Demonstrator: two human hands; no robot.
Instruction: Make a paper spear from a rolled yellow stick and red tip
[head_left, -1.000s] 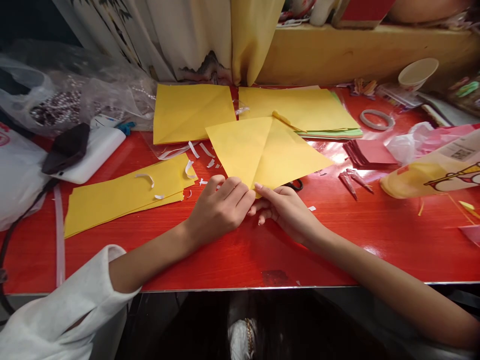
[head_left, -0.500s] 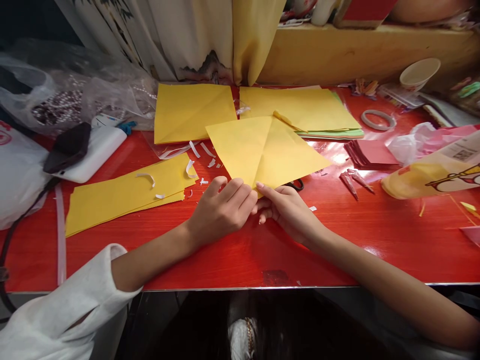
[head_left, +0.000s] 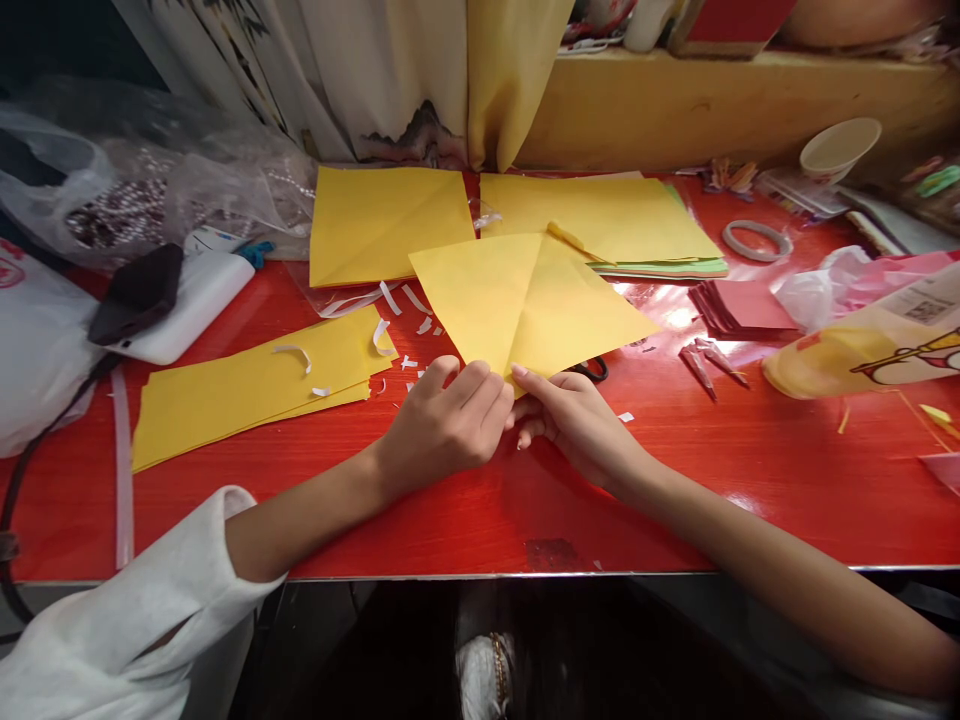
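Between both hands is a yellow sheet of paper (head_left: pixel 525 300), creased down its middle, its near corner pinched close to me. My left hand (head_left: pixel 454 415) is closed on that corner, fingers curled. Right beside it my right hand (head_left: pixel 574 420) grips the same corner, thumb on top and fingers underneath. Part of a black scissors handle (head_left: pixel 596 369) shows from under the sheet's right side. To the left lie long yellow paper strips (head_left: pixel 247 385) with white scraps on them. A yellow craft knife or pen-like tool (head_left: pixel 570 240) rests just behind the sheet.
Stacked yellow sheets (head_left: pixel 390 225) and yellow paper over green sheets (head_left: pixel 637 215) lie at the back. On the right are dark red paper squares (head_left: pixel 746 305), a tape roll (head_left: pixel 757 240) and a yellow drink cup (head_left: pixel 825 355). A black phone (head_left: pixel 139 290) lies at left.
Almost nothing differs. The yellow sheet's far edge has shifted very slightly to the left, and both hands keep the same hold on its near corner.
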